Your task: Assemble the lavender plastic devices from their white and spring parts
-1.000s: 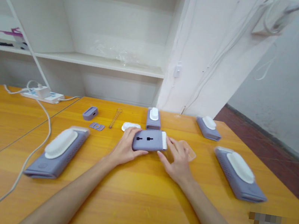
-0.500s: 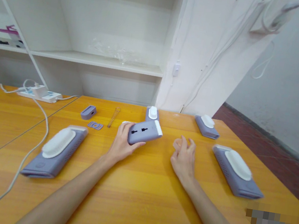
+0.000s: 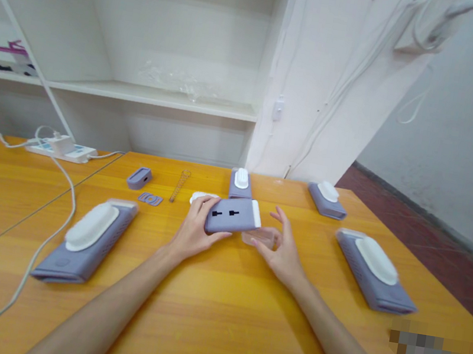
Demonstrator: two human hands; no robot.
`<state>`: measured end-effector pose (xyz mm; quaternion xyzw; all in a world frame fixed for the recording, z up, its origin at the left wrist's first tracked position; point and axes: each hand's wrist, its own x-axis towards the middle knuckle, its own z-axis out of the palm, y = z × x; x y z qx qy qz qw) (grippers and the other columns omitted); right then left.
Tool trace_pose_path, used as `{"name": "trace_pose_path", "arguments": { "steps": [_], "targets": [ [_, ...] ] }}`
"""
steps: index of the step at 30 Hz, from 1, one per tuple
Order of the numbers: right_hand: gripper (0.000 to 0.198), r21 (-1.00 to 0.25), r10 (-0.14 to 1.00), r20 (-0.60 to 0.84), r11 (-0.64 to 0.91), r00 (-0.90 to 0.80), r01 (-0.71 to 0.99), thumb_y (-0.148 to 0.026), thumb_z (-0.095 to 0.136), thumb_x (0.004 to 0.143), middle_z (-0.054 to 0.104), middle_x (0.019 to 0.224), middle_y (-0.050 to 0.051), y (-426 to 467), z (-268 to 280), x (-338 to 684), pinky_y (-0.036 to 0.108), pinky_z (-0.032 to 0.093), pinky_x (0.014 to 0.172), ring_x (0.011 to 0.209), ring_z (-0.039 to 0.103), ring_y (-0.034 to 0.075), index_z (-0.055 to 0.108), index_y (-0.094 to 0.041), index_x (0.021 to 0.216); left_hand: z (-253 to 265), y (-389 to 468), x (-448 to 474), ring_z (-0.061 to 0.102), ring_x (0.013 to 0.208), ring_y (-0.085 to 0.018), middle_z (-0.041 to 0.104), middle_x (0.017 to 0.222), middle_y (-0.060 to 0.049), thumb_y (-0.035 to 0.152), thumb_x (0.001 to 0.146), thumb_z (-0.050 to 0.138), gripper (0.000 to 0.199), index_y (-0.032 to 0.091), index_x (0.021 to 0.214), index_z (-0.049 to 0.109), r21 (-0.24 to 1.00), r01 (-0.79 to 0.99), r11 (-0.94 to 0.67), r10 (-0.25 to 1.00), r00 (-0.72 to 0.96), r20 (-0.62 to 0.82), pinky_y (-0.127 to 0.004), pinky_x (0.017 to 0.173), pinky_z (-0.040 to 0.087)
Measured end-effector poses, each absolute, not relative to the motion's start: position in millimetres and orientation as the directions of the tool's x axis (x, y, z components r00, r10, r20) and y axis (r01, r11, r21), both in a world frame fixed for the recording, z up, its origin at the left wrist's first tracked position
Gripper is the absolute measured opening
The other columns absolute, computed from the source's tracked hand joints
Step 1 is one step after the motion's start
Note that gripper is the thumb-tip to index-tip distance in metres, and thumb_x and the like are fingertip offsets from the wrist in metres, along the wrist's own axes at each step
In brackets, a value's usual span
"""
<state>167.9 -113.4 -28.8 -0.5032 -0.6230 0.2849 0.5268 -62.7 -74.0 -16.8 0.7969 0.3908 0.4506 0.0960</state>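
Note:
My left hand (image 3: 196, 230) is closed around a purple-grey plastic housing (image 3: 234, 217). The housing has two black keyhole-shaped slots facing me and a white right end. It is held tilted a little above the table. My right hand (image 3: 285, 250) has a clear plastic cap (image 3: 259, 237) between its thumb and curled fingers, while the index finger stretches up. The cap sits just below the housing's white end; whether they touch I cannot tell. Behind my left fingers, a white oval part (image 3: 202, 197) is partly hidden.
Similar purple-grey units with white oval pads stand at left (image 3: 90, 237), right (image 3: 376, 272), back right (image 3: 327, 198) and back middle (image 3: 241, 182). A coil spring (image 3: 180, 186), a small purple holder (image 3: 140, 177) and a flat purple plate (image 3: 150, 199) lie back left. A power strip (image 3: 61, 148) trails a white cable.
My right hand has moved left, bringing the clear cap near the housing's white end. My left hand has shifted the housing slightly right and down.

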Motion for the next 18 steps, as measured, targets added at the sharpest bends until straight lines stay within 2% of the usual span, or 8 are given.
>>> {"name": "trace_pose_path", "arguments": {
  "steps": [4, 6, 10, 12, 15, 18],
  "targets": [
    [0.085, -0.955, 0.936, 0.297, 0.290, 0.187, 0.062, -0.037, 0.072, 0.067, 0.039, 0.131, 0.010, -107, -27, 172, 0.038, 0.052, 0.083, 0.090, 0.063, 0.018, 0.022, -0.030, 0.136, -17, -76, -63, 0.041, 0.121, -0.028, 0.041, 0.127, -0.011, 0.038, 0.067, 0.074, 0.074, 0.025, 0.131, 0.038, 0.499, 0.516, -0.697, 0.704, 0.357, 0.614, -0.047, 0.104, 0.034],
    [0.082, -0.964, 0.937, 0.258, 0.265, 0.237, 0.005, -0.040, 0.073, 0.066, 0.042, 0.127, 0.011, -104, -27, 173, 0.037, 0.053, 0.080, 0.090, 0.063, 0.019, 0.027, -0.027, 0.132, -18, -77, -63, 0.041, 0.122, -0.028, 0.040, 0.128, -0.012, 0.038, 0.067, 0.074, 0.074, 0.025, 0.131, 0.039, 0.501, 0.509, -0.700, 0.705, 0.375, 0.602, -0.047, 0.105, 0.034],
    [0.057, -0.976, 0.906, 0.216, 0.213, 0.363, 0.050, -0.044, 0.073, 0.065, 0.053, 0.114, 0.011, -100, -28, 172, 0.036, 0.053, 0.078, 0.095, 0.060, 0.022, 0.047, -0.020, 0.109, -17, -79, -63, 0.041, 0.122, -0.029, 0.040, 0.128, -0.012, 0.041, 0.066, 0.074, 0.075, 0.025, 0.130, 0.039, 0.513, 0.497, -0.700, 0.708, 0.389, 0.590, -0.048, 0.104, 0.034],
    [0.045, -0.973, 0.897, 0.228, 0.221, 0.378, 0.063, -0.045, 0.072, 0.065, 0.058, 0.106, 0.009, -100, -29, 172, 0.036, 0.052, 0.079, 0.096, 0.059, 0.022, 0.051, -0.020, 0.096, -16, -80, -63, 0.041, 0.122, -0.029, 0.040, 0.129, -0.012, 0.040, 0.066, 0.074, 0.075, 0.025, 0.131, 0.039, 0.516, 0.489, -0.703, 0.706, 0.399, 0.585, -0.049, 0.104, 0.035],
    [0.033, -0.975, 0.926, 0.218, 0.223, 0.307, 0.018, -0.044, 0.071, 0.067, 0.061, 0.100, 0.006, -101, -29, 171, 0.033, 0.050, 0.078, 0.092, 0.059, 0.020, 0.050, -0.021, 0.078, -14, -81, -63, 0.041, 0.122, -0.028, 0.040, 0.129, -0.011, 0.040, 0.066, 0.074, 0.075, 0.024, 0.130, 0.039, 0.511, 0.480, -0.713, 0.698, 0.418, 0.582, -0.046, 0.105, 0.035],
    [0.030, -0.978, 0.949, 0.207, 0.209, 0.239, 0.017, -0.046, 0.065, 0.073, 0.063, 0.087, 0.003, -104, -28, 172, 0.029, 0.048, 0.073, 0.081, 0.058, 0.017, 0.050, -0.020, 0.068, -14, -82, -63, 0.041, 0.123, -0.028, 0.040, 0.129, -0.012, 0.041, 0.066, 0.074, 0.075, 0.024, 0.131, 0.039, 0.504, 0.478, -0.719, 0.692, 0.427, 0.582, -0.046, 0.105, 0.034]
  ]
}}
